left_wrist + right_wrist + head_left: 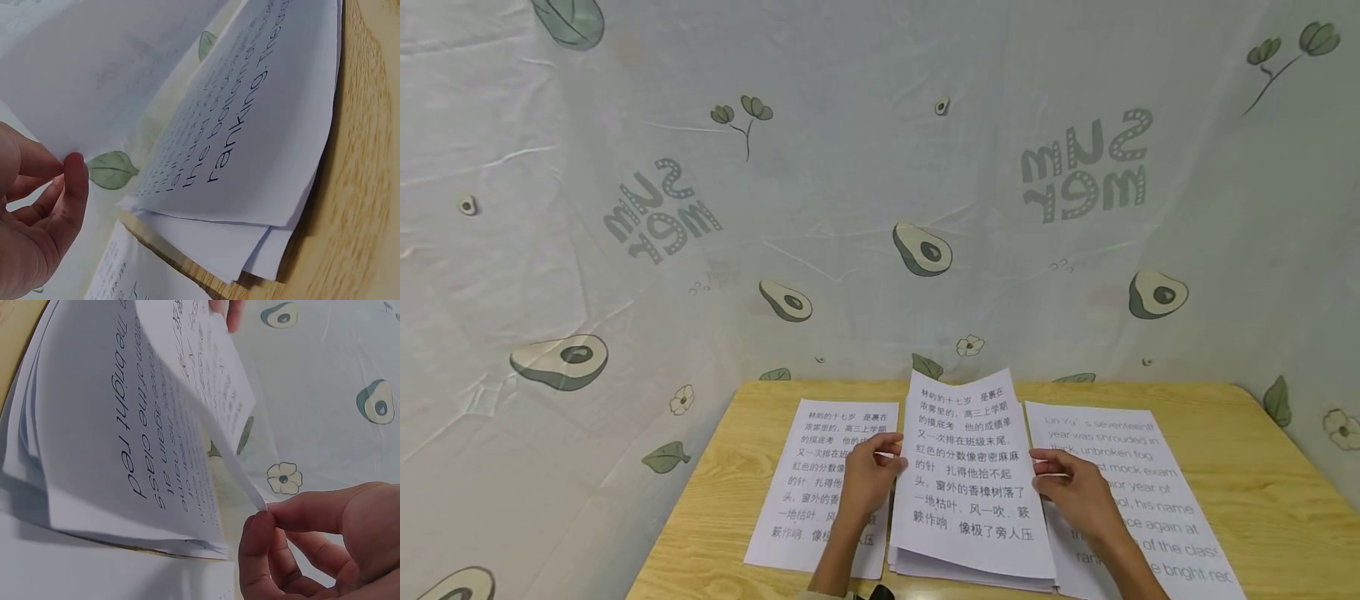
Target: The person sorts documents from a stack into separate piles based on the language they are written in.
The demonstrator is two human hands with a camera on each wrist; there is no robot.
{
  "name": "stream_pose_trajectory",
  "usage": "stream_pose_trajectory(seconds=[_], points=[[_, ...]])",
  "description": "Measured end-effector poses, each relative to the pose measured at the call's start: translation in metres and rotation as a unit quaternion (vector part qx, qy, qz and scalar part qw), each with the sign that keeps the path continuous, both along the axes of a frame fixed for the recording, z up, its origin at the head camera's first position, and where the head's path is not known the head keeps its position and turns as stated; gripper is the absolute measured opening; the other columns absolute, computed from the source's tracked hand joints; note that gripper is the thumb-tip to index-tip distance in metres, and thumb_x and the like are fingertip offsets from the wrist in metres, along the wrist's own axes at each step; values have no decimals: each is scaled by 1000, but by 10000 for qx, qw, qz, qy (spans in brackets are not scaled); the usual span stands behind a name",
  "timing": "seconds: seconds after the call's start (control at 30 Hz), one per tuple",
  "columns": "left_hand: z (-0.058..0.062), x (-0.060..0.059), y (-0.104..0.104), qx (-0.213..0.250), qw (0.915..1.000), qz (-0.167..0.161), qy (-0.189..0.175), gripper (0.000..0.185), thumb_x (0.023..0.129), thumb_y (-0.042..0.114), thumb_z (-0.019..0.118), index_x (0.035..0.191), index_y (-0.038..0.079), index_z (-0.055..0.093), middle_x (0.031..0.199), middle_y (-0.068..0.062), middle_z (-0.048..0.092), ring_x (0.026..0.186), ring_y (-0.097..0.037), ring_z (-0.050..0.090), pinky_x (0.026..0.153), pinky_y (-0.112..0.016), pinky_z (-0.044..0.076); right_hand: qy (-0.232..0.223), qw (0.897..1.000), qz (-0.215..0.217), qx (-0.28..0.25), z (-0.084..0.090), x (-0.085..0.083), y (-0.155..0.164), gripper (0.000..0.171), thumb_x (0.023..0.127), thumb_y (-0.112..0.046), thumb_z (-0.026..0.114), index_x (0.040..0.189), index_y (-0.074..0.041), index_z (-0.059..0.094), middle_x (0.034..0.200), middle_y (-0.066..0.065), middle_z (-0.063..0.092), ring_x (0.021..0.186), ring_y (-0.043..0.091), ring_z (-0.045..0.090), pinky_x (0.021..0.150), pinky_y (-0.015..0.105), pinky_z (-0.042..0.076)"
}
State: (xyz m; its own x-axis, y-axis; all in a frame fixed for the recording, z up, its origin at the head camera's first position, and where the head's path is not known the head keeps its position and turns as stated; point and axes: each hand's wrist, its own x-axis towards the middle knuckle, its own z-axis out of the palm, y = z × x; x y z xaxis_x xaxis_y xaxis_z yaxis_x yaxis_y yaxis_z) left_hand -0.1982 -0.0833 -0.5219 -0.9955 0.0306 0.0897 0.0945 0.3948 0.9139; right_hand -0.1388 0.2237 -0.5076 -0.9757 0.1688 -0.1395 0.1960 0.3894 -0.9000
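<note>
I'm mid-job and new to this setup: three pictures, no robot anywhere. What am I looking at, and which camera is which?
There is no machine: a person works with two bare hands. The wide picture comes from a camera on the person's head, looking down at a wooden table in front of an avocado-print cloth. The other two come from cameras on each wrist, very close to the paper.

On the table lie a Chinese page on the left, an English page on the right, and a paper stack between them.

The left hand and the right hand each pinch a side edge of the top sheet, printed in Chinese, raising its far end off the stack. The wrist views show thumb and finger on that edge.
</note>
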Motion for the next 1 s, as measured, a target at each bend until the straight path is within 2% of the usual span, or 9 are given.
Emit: stream_pose_trajectory(seconds=[0.23, 0.47, 0.7, 1.0], points=[[2, 3, -16, 421, 9990, 18, -114, 37, 90, 0, 79, 126, 10, 78, 106, -6, 75, 84, -13, 67, 68, -20, 56, -189, 9994, -49, -294, 0, -3, -9, 49, 97, -6, 69, 145, 3, 62, 126, 19, 68, 101, 18, 73, 81, 25, 62], [3, 0, -42, 473, 9987, 98, -170, 37, 92, 2, 78, 128, 9, 77, 109, -11, 74, 85, -14, 67, 72, -20, 57, -142, 9980, 48, -612, 3, -8, -30, 49, 97, -6, 70, 144, 2, 62, 127, 20, 67, 100, 19, 72, 86, 29, 64], [1, -3, -72, 489, 9979, 250, -355, 37, 94, 2, 76, 131, 9, 75, 113, -13, 72, 89, -17, 68, 73, -21, 60, -91, 9953, 30, -959, 2, -14, -61, 47, 95, -4, 70, 141, 2, 64, 122, 19, 67, 96, 20, 71, 82, 28, 63], [2, -2, -104, 635, 9961, 364, -488, 40, 95, 0, 75, 135, 2, 71, 116, -17, 70, 88, -17, 69, 72, -24, 61, -75, 9910, -62, -1331, -5, -19, -96, 45, 93, 0, 71, 137, 4, 65, 117, 19, 68, 91, 21, 70, 78, 29, 62]])
